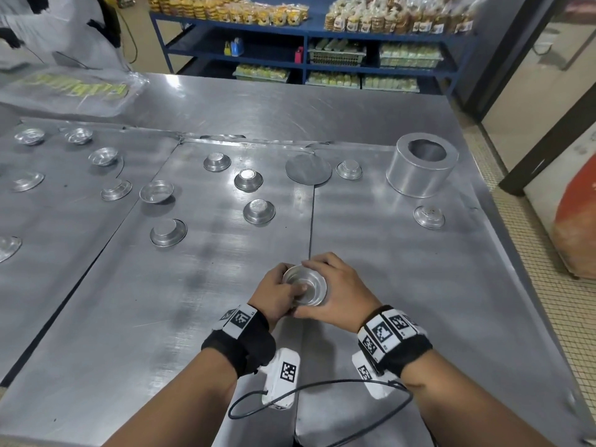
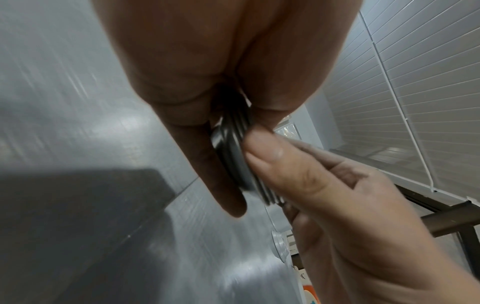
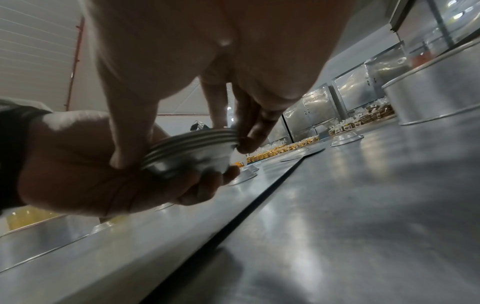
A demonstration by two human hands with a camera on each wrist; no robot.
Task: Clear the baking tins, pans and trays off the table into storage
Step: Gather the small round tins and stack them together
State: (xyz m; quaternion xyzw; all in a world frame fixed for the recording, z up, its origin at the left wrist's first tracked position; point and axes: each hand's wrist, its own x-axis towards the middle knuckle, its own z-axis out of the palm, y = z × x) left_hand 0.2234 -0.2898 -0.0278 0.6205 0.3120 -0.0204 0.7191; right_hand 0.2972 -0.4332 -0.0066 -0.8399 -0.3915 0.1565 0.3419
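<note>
A small stack of nested round metal tins [image 1: 304, 285] is held just above the steel table [image 1: 403, 301] near its front. My left hand [image 1: 280, 293] cups the stack from below and the side, thumb inside the top tin. My right hand [image 1: 335, 290] pinches the rims. In the right wrist view the stack of tins [image 3: 189, 152] shows several rims, with the right fingertips [image 3: 244, 144] on its edge. The left wrist view shows the stack of tins [image 2: 233, 156] edge-on between both hands. Several loose small tins [image 1: 259, 211] lie scattered over the table, mostly upside down.
A tall round cake pan [image 1: 421, 169] stands at the far right, with a flat metal disc [image 1: 308, 169] to its left. A plastic-covered tray [image 1: 67, 90] sits at the far left by a person in white [image 1: 61, 30]. Blue shelves [image 1: 303, 37] of packaged goods stand behind.
</note>
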